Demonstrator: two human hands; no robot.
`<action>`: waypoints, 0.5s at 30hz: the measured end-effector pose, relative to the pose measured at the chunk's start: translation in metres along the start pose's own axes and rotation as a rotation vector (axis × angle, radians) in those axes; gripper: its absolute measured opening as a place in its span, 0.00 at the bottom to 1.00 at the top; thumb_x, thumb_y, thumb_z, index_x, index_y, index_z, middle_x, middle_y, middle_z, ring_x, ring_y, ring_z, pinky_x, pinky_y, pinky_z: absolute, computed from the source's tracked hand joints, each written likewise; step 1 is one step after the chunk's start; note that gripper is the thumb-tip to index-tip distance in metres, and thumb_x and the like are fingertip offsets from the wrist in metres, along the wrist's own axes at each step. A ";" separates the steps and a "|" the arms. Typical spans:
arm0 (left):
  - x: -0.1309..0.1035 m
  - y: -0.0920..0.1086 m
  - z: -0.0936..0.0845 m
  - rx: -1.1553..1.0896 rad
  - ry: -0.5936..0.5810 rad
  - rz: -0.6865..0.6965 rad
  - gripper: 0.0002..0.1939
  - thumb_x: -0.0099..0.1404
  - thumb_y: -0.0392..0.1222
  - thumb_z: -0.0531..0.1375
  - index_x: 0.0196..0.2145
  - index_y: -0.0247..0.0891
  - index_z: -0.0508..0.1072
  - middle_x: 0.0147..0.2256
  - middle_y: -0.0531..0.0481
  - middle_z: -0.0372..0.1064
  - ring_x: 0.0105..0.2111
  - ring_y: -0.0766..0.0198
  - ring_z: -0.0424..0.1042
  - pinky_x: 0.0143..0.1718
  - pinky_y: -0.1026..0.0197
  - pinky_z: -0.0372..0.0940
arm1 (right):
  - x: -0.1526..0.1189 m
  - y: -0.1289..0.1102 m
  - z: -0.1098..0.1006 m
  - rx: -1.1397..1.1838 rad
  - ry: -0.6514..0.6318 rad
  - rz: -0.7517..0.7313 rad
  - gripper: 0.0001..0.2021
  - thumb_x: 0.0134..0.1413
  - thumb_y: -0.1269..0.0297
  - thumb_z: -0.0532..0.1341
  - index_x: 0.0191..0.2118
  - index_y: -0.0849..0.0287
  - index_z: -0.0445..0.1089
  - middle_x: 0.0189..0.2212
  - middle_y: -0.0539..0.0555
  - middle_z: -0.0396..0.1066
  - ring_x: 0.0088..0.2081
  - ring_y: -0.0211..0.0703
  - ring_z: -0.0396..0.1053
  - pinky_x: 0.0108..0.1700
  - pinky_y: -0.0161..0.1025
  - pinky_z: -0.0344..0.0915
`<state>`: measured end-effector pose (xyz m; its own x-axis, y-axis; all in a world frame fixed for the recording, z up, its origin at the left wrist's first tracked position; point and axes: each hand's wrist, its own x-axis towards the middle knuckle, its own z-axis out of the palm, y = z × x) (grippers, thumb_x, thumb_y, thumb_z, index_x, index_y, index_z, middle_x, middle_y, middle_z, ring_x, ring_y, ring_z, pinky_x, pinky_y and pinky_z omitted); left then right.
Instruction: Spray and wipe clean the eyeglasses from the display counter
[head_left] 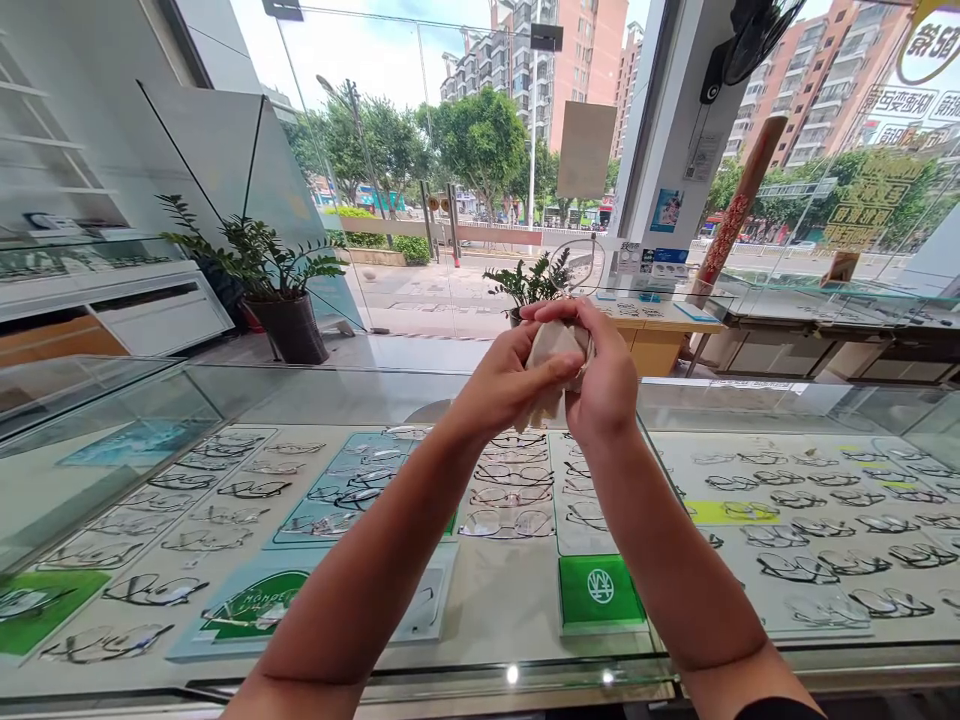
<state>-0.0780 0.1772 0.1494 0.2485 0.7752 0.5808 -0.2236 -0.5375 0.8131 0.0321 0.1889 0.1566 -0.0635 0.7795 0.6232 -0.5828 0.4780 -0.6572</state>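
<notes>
Both my arms reach out over a glass display case (pixel 510 640). A crumpled beige cloth (pixel 551 345) is bunched between my two hands. My left hand (pixel 514 375) grips it from the left, thumb laid across its front. On the other side my right hand (pixel 604 375) curls round the cloth, fingers bent over its top. A corner of the cloth hangs below my left hand. Whether anything is wrapped inside is hidden. Under the glass, beneath my hands, lie rows of eyeglasses (pixel 514 475).
More eyeglasses (pixel 799 568) fill the case on the right, and others (pixel 154 590) on the left. A green box (pixel 600 590) with a white logo sits inside. Beyond are a potted plant (pixel 296 325), a wooden table (pixel 660 345) and large windows facing a street.
</notes>
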 end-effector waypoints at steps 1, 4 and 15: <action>0.000 -0.002 0.004 0.007 0.043 0.024 0.22 0.61 0.57 0.78 0.39 0.37 0.79 0.30 0.51 0.72 0.28 0.66 0.68 0.28 0.63 0.64 | -0.001 0.001 0.001 -0.008 0.007 -0.009 0.21 0.70 0.46 0.59 0.32 0.52 0.81 0.41 0.54 0.84 0.53 0.49 0.79 0.65 0.51 0.71; 0.000 -0.007 0.014 0.043 0.179 0.090 0.23 0.63 0.61 0.76 0.33 0.39 0.75 0.26 0.54 0.67 0.25 0.68 0.63 0.26 0.63 0.60 | -0.006 0.001 0.006 -0.021 0.012 -0.038 0.21 0.70 0.44 0.59 0.34 0.52 0.82 0.42 0.55 0.84 0.56 0.49 0.78 0.65 0.50 0.72; -0.001 -0.009 0.033 -0.047 0.409 0.186 0.22 0.68 0.60 0.72 0.31 0.40 0.74 0.25 0.55 0.64 0.26 0.68 0.63 0.27 0.63 0.63 | -0.011 -0.002 0.013 -0.008 -0.055 -0.017 0.22 0.71 0.42 0.59 0.37 0.51 0.83 0.39 0.53 0.84 0.48 0.46 0.79 0.57 0.47 0.76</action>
<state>-0.0455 0.1702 0.1431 -0.1911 0.7391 0.6459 -0.2738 -0.6721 0.6880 0.0238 0.1741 0.1569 -0.0986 0.7480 0.6563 -0.5779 0.4939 -0.6497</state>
